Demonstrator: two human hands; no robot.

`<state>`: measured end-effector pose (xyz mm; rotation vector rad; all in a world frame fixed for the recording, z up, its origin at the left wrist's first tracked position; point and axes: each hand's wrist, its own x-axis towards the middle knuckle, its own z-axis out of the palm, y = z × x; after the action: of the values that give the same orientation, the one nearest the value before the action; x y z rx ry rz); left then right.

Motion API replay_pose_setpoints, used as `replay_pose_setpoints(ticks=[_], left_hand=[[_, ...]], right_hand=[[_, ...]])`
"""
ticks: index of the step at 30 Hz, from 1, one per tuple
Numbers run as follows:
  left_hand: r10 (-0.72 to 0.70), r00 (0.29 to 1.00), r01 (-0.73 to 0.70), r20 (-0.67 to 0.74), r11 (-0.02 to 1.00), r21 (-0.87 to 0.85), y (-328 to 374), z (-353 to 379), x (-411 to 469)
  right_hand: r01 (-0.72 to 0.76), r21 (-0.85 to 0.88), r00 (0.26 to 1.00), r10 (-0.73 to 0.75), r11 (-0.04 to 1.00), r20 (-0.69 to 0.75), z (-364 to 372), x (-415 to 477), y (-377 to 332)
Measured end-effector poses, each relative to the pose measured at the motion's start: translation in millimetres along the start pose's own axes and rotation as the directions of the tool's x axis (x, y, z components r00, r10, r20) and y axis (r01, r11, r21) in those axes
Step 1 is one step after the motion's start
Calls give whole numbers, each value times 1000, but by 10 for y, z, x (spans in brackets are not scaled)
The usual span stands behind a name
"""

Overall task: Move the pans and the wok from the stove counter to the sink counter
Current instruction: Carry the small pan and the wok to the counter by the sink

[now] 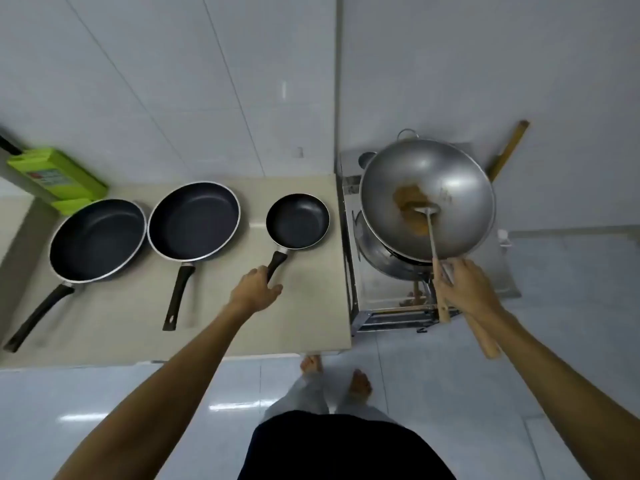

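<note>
Three dark frying pans sit in a row on the beige counter [311, 317], each with its handle pointing back toward the person, so any of them can be taken by a straight reach. The left hand [256, 287] has its grip closed around the end of the small pan's handle [277, 265]; the small pan [298, 220] itself rests flat on the counter, just left of the stove. The middle pan [194, 220] and the large pan [98, 240] lie untouched further left, near a green box [59, 178] against the wall. The right hand [465, 289] is clamped on the wooden handle of the wok [427, 199], and a spatula [433, 244] lying in the bowl appears to be pinned under the same grip, probably so it cannot slide out. The wok is tilted and seems raised off the steel stove [381, 296], with a brown residue showing in its bowl. No sink counter is in view, so everything is at the stove end, and taking one vessel in each hand looks meant to save a trip.
</note>
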<state>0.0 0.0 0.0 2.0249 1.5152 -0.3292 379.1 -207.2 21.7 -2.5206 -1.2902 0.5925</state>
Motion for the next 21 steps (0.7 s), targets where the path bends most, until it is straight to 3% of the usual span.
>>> replay_pose_setpoints(ticks=[3,6,10,14,21], left_hand=[[-76,997,76,11,997,-29,-129,57,83],[-132,991,134,39,988,-72,-261,131,161],[-114,989,124,89,985,-123,-400,157,358],[-97,985,128,141,965,-230,-458,185,561],[-152,943,279,297,847,-452,-469,286,858]], right_hand=[[-28,59,1000,28,998,-8,48,-25,84],[-167,96,986,168,981,-2,135,-108,144],[-307,120,950,311,944,-22,303,-196,184],[-337,137,938,345,931,-42,427,-325,153],[-349,62,934,352,935,-59,471,-548,101]])
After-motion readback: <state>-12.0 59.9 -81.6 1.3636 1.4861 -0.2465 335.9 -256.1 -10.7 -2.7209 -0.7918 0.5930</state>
